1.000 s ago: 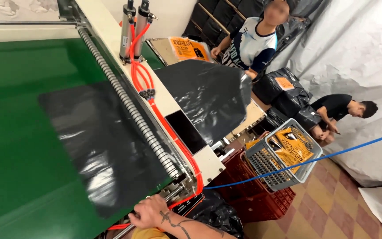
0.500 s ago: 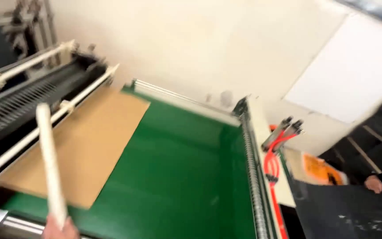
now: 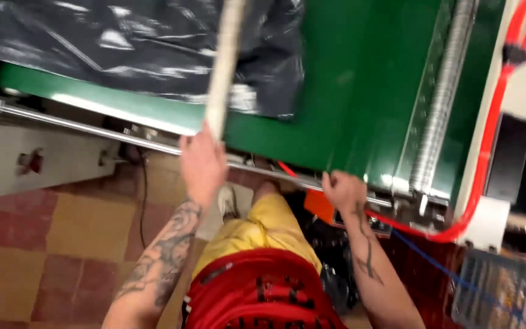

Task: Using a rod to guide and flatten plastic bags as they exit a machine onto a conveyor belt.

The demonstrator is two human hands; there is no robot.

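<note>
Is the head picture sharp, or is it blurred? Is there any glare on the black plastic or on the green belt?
Head view: the whole frame is smeared by motion blur, most in the pale stick held by the left hand; white glare streaks lie on the black plastic sheet and along the edge of the green belt; the right hand at the machine edge is soft too.

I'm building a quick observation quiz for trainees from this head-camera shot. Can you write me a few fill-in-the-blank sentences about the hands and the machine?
1. The left hand holds a pale ____ that reaches up over the black plastic sheet.
2. The black plastic sheet lies on a ____ belt.
3. The right hand rests at the machine's ____ rail.
4. The hoses along the machine's side are ____.

Missing words: stick; green; metal; red
</note>
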